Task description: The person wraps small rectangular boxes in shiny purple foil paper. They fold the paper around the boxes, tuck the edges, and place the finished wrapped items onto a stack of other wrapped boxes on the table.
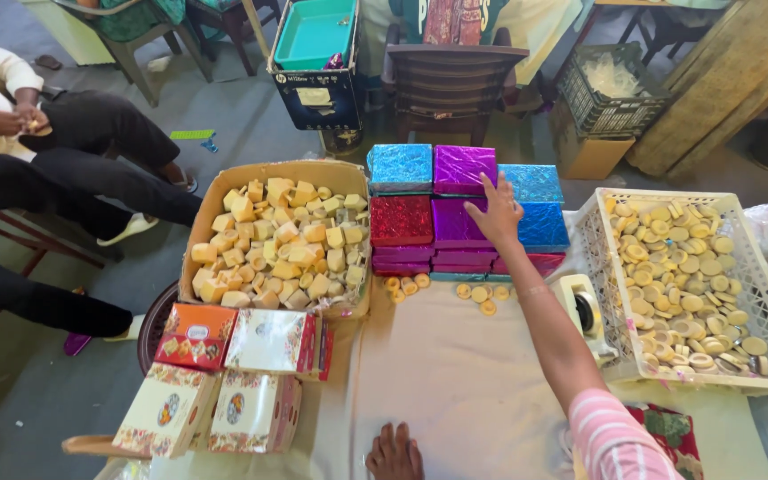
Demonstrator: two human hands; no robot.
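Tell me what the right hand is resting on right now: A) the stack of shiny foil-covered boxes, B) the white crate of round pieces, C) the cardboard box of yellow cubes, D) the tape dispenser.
A: the right hand lies stretched out on the stack of shiny foil-covered boxes, on a purple one, apart from the white crate and the cardboard box.

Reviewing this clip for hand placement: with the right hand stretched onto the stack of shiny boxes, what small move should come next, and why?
Probably close the fingers on the purple box and lift it off. The right hand lies flat and open on the stack's top, gripping nothing, while the left hand rests on the cloth-covered table near the body.
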